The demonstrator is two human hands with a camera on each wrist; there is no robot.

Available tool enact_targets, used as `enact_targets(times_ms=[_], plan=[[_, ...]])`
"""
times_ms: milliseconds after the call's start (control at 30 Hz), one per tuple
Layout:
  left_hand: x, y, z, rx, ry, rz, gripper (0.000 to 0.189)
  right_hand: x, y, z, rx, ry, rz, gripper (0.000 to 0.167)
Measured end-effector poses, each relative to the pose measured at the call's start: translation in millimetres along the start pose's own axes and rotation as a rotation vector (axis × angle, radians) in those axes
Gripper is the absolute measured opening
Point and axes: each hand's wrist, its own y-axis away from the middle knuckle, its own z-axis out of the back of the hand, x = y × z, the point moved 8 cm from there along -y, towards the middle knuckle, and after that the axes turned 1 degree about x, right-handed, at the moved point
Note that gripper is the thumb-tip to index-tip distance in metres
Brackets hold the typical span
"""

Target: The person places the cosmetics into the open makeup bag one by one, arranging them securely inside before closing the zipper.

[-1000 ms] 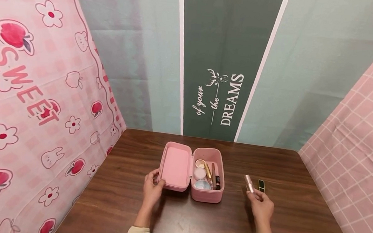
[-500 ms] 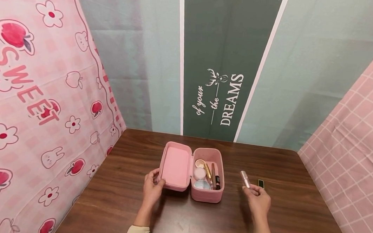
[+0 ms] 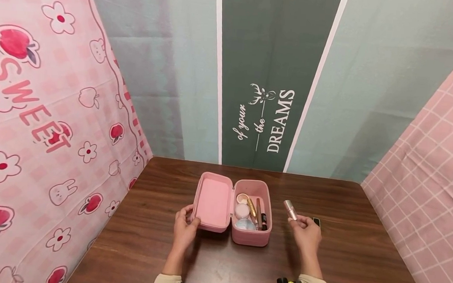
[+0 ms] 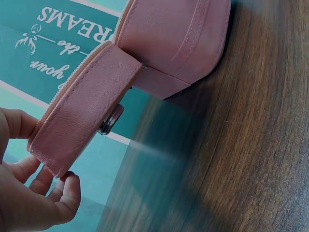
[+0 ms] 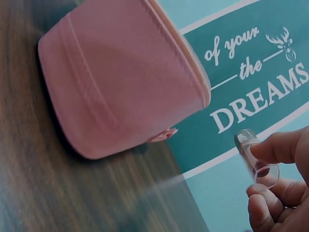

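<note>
A pink zip-up cosmetic case [image 3: 250, 239] stands on the table with its lid [image 3: 214, 200] folded out to the left. My left hand [image 3: 184, 232] grips the lid's outer corner, fingers below and thumb at the rim, as the left wrist view shows. Inside the case lie a gold tube [image 3: 252, 207], a brown pencil-like stick [image 3: 259, 209], a dark tube [image 3: 264, 221] and several round containers, one of them pale blue [image 3: 245, 224]. Right of the case, my right hand [image 3: 308, 237] pinches a small pinkish lipstick [image 5: 251, 155] with a shiny end and a clear part.
A small black item with a gold edge [image 3: 317, 222] lies on the brown wooden table [image 3: 343, 258] just beyond my right hand. Pink patterned cloth [image 3: 56, 158] hangs at the left, a pink checked one [image 3: 436, 169] at the right, a green printed one [image 3: 262, 53] behind.
My right hand has moved left with the lipstick, away from the black item and closer to the case. The left hand stays on the lid.
</note>
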Motion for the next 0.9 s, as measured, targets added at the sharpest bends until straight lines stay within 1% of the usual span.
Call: enact_targets(times_ms=[133, 333, 433, 567, 733, 900], plan=[[-0.1, -0.4, -0.2, -0.001, 0.006, 0.000, 0.039, 8, -2.3, -3, -0.004, 0.016, 0.029, 0.026], [-0.5, -0.4, -0.2, 0.000, 0.011, -0.002, 0.039, 17, -4.4, -9, 0.011, 0.012, 0.037, 0.025], [-0.4, -0.3, 0.0, -0.002, 0.007, -0.002, 0.039, 22, -5.3, -12, 0.021, 0.019, 0.034, 0.025], [-0.1, 0.2, -0.6, -0.001, 0.003, 0.002, 0.039, 29, -7.2, -14, 0.041, 0.037, 0.011, 0.027], [0.1, 0.9, -0.8, -0.002, 0.005, 0.003, 0.040, 36, -9.6, -18, 0.100, 0.068, -0.003, 0.032], [0.3, -0.3, -0.2, -0.002, 0.011, 0.005, 0.040, 42, -12.3, -25, 0.148, 0.054, 0.002, 0.031]])
